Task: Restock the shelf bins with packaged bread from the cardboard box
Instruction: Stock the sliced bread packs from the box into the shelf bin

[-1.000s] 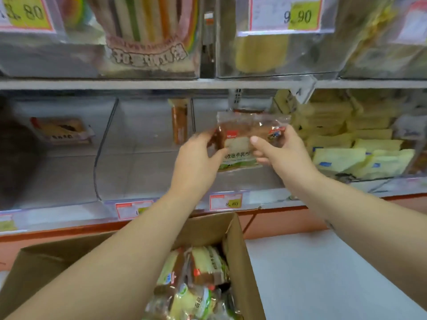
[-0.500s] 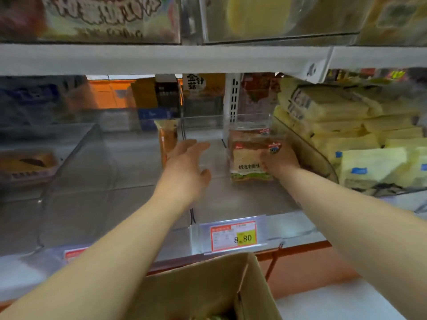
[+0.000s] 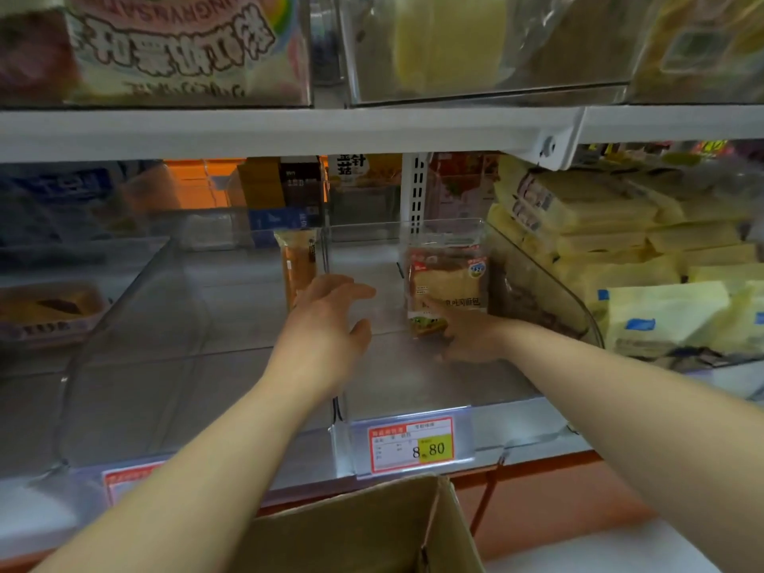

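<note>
Right hand (image 3: 471, 337) grips the lower edge of the bread package (image 3: 448, 279), thumb on its front face, other fingers hidden; left hand (image 3: 330, 320) slack, fingers spread, holding nothing, hovering over the divider at centre. Cardboard box (image 3: 351, 531) at 6 o'clock, nearest, only a flap and rim in view; price tag (image 3: 411, 444) reading 8.80 just above it on the shelf edge. Clear bin (image 3: 405, 378) behind the tag; the package stands upright in it towards the back, at 1 o'clock from centre. Orange pack (image 3: 299, 270) upright just across the divider at 12 o'clock; flat pack (image 3: 45, 308) at 9 o'clock; stacked yellow packs (image 3: 661, 316) at 3 o'clock.
</note>
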`<state>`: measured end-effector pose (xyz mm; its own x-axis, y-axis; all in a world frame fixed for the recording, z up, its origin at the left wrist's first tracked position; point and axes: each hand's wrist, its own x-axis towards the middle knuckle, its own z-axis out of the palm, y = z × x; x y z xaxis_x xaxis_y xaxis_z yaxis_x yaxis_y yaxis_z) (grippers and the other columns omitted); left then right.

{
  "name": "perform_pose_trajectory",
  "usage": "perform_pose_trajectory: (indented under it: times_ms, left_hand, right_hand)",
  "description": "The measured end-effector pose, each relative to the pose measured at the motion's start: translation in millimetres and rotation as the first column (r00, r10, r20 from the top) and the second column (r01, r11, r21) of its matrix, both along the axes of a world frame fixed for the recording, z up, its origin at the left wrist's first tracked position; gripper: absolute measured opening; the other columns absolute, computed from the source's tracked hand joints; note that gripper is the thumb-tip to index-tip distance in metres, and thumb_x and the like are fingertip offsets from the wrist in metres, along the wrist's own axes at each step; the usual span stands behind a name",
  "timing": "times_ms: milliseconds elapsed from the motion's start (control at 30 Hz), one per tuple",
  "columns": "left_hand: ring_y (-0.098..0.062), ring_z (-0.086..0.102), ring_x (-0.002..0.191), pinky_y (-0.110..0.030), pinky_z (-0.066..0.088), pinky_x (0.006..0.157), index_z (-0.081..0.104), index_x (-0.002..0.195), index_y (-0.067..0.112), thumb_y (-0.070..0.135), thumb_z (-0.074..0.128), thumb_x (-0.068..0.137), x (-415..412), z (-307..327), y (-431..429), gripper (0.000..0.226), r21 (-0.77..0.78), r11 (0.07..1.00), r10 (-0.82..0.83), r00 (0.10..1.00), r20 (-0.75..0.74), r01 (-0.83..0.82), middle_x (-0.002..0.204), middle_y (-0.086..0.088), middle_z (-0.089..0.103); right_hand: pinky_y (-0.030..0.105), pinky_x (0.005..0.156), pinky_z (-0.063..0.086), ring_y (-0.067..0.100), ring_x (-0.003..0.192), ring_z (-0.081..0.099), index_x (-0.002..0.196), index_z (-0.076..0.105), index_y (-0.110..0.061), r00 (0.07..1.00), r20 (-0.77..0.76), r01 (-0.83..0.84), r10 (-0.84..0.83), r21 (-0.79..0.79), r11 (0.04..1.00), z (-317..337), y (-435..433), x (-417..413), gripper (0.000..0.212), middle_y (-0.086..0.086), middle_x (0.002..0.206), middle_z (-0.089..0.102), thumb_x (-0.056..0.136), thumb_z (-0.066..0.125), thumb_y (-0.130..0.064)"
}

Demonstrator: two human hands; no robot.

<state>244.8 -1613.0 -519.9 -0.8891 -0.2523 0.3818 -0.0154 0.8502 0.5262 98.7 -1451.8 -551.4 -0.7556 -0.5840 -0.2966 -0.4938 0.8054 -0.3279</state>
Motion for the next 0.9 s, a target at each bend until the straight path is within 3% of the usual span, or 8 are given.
perform_pose_trajectory:
  times_ms: [200, 300, 400, 533, 633, 700, 767, 900]
  left_hand:
    - [-0.017, 0.039, 0.128, -0.016, 0.026, 0.095, 0.059, 0.123, 0.022, 0.013, 0.056, 0.091, -1.4, -2.0, -0.4, 0.033, 0.001, 1.0, 0.003, 1.0, -0.001, -0.003, 0.134, 0.002, 0.043]
    - [-0.017, 0.039, 0.128, -0.014, 0.025, 0.094, 0.059, 0.123, 0.022, 0.013, 0.055, 0.092, -1.9, -2.4, 0.1, 0.033, -0.008, 1.0, 0.011, 1.0, -0.01, -0.011, 0.133, 0.001, 0.044]
    - [-0.018, 0.039, 0.127, -0.011, 0.023, 0.091, 0.058, 0.125, 0.02, 0.012, 0.054, 0.093, -1.3, -1.8, 1.6, 0.034, -0.02, 1.0, 0.016, 1.0, 0.005, -0.016, 0.133, 0.0, 0.044]
    - [-0.02, 0.049, 0.115, -0.012, 0.03, 0.084, 0.06, 0.122, 0.017, 0.013, 0.055, 0.092, 9.9, 6.0, 6.2, 0.031, 0.032, 0.999, 0.036, 0.999, -0.015, -0.036, 0.127, -0.002, 0.047]
    - [-0.017, 0.052, 0.089, -0.013, 0.03, 0.072, 0.065, 0.115, 0.014, 0.007, 0.056, 0.088, 37.4, 12.4, 13.1, 0.03, 0.045, 0.997, 0.074, 0.991, -0.108, -0.069, 0.103, 0.001, 0.05]
    - [-0.011, 0.052, 0.093, -0.012, 0.032, 0.078, 0.067, 0.112, 0.013, 0.007, 0.055, 0.089, 67.0, 10.4, 17.7, 0.026, 0.036, 0.997, 0.071, 0.985, -0.16, -0.066, 0.103, 0.001, 0.056]
    - [0.0, 0.051, 0.097, -0.007, 0.035, 0.084, 0.067, 0.108, 0.014, 0.007, 0.056, 0.09, 102.8, 3.3, 21.5, 0.022, 0.046, 0.998, 0.044, 0.977, -0.209, -0.035, 0.103, 0.006, 0.06]
    - [0.009, 0.052, 0.085, -0.002, 0.037, 0.077, 0.068, 0.096, 0.016, 0.005, 0.055, 0.086, 170.0, -20.1, 21.6, 0.02, 0.051, 0.998, -0.028, 0.978, -0.209, 0.04, 0.09, 0.015, 0.06]
  right_hand:
    - [0.036, 0.111, 0.031, 0.032, 0.14, 0.024, 0.148, -0.016, -0.029, 0.995, -0.099, 0.005, -0.001, 0.031, 1.0, -5.8, 8.3, -12.9, 0.094, 0.009, 0.159, 0.003, 0.091, 0.056, -0.012]
    - [0.036, 0.109, 0.033, 0.032, 0.137, 0.029, 0.149, -0.014, -0.026, 0.996, -0.087, 0.01, -0.005, 0.061, 0.998, 2.8, 12.4, -7.6, 0.09, 0.009, 0.158, 0.011, 0.093, 0.056, -0.017]
    - [0.03, 0.105, 0.035, 0.027, 0.132, 0.039, 0.151, -0.003, -0.022, 0.995, -0.104, -0.007, 0.007, 0.001, 1.0, 21.2, 18.4, 12.1, 0.082, 0.007, 0.151, 0.031, 0.094, 0.056, -0.022]
    - [0.02, 0.091, 0.038, 0.02, 0.119, 0.052, 0.149, 0.022, -0.022, 0.992, -0.128, -0.019, -0.013, -0.253, 0.967, 47.0, 28.8, 59.6, 0.069, 0.007, 0.135, 0.053, 0.091, 0.06, -0.018]
    - [0.009, 0.078, 0.038, 0.01, 0.103, 0.058, 0.138, 0.045, -0.022, 0.966, -0.26, -0.098, -0.007, -0.388, 0.917, 55.4, 37.7, 107.7, 0.05, -0.003, 0.117, 0.062, 0.09, 0.06, -0.021]
    - [0.006, 0.073, 0.04, 0.0, 0.089, 0.058, 0.123, 0.058, -0.024, 0.955, -0.298, -0.164, 0.018, -0.473, 0.866, 53.6, 42.9, 141.5, 0.034, -0.012, 0.098, 0.064, 0.09, 0.062, -0.019]
    - [0.008, 0.072, 0.04, -0.005, 0.084, 0.058, 0.11, 0.065, -0.026, 0.951, -0.304, -0.215, 0.061, -0.503, 0.837, 45.6, 47.0, 172.3, 0.023, -0.018, 0.089, 0.063, 0.088, 0.064, -0.017]
    - [0.009, 0.073, 0.035, 0.003, 0.089, 0.053, 0.104, 0.069, -0.024, 0.934, -0.327, -0.279, 0.145, -0.413, 0.867, 18.4, 54.0, 208.8, 0.02, -0.025, 0.088, 0.056, 0.085, 0.067, -0.022]
